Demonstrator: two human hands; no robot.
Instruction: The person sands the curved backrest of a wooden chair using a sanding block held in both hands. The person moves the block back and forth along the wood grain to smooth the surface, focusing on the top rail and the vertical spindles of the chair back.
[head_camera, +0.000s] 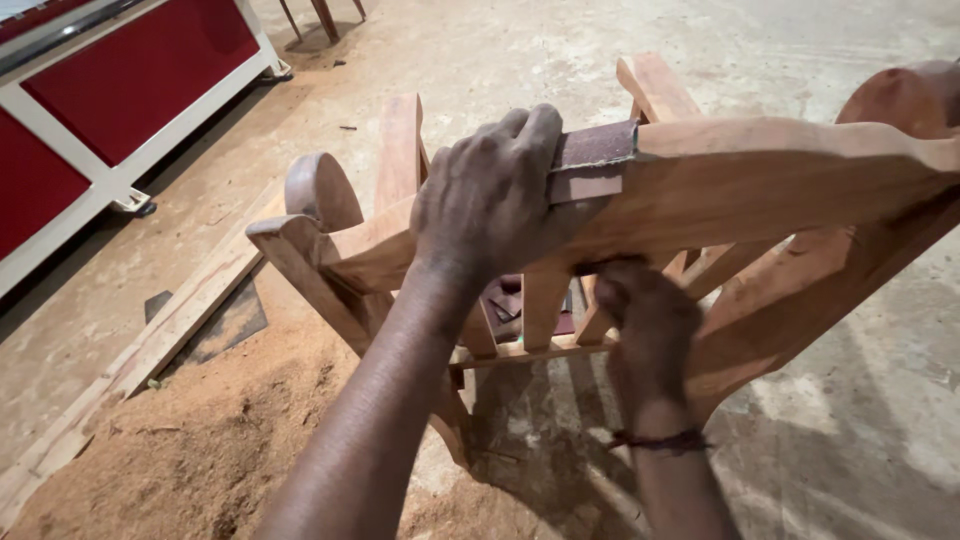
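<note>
sandpaper sheet (592, 160): folded over top rail of wooden chair frame (760, 180), rail's long axis running left-right, rising slightly rightward | left hand (490, 200): fingers curled down, pressing the sheet | right hand (645, 315): below the rail, fingers clasping its underside | sawdust pile (200, 440) lower left | red-and-white cabinet (110, 90) upper left

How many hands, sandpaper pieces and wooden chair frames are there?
Hands: 2 (left hand, right hand)
Sandpaper pieces: 1 (sandpaper)
Wooden chair frames: 1 (chair frame)
Total: 4
</note>
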